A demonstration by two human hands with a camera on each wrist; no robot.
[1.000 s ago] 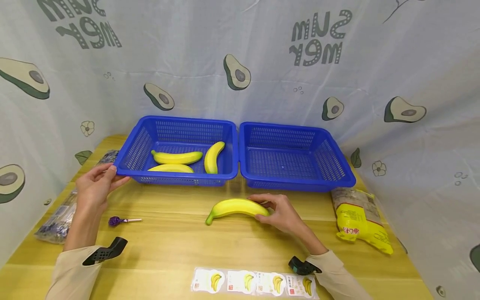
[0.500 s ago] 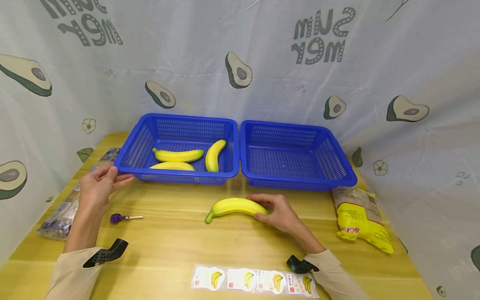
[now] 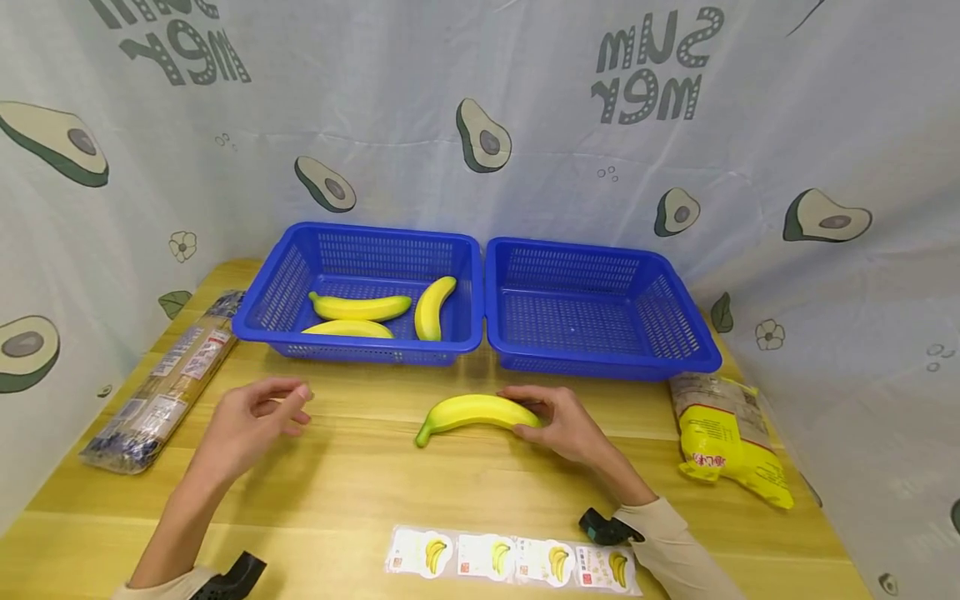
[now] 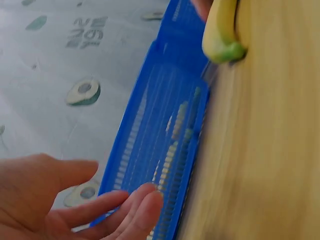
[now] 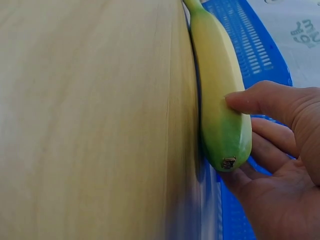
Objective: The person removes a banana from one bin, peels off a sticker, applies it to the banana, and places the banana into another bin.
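My right hand (image 3: 562, 425) holds a yellow banana (image 3: 468, 410) by its right end, thumb on one side and fingers on the other. Its green stem points left, and the dark tip shows beside my thumb in the right wrist view. My left hand (image 3: 247, 421) hovers over the left part of the table, fingers loosely bent and nothing between them. The left blue basket (image 3: 375, 347), behind the hands, has three bananas inside: one lengthwise (image 3: 362, 307), one close to the front wall (image 3: 348, 329) and one angled at the right (image 3: 432, 309).
A second blue basket (image 3: 600, 362) stands against the first one's right side. A long clear package (image 3: 168, 383) lies along the left edge, a yellow bag (image 3: 727, 442) at the right. Near the front is a strip of banana-picture cards (image 3: 513, 560). A printed curtain (image 3: 397, 100) hangs behind.
My left hand has let go of the left basket's front corner and come back toward me and to the right; it now hides the purple lollipop's spot. The right hand and banana stay nearly still.
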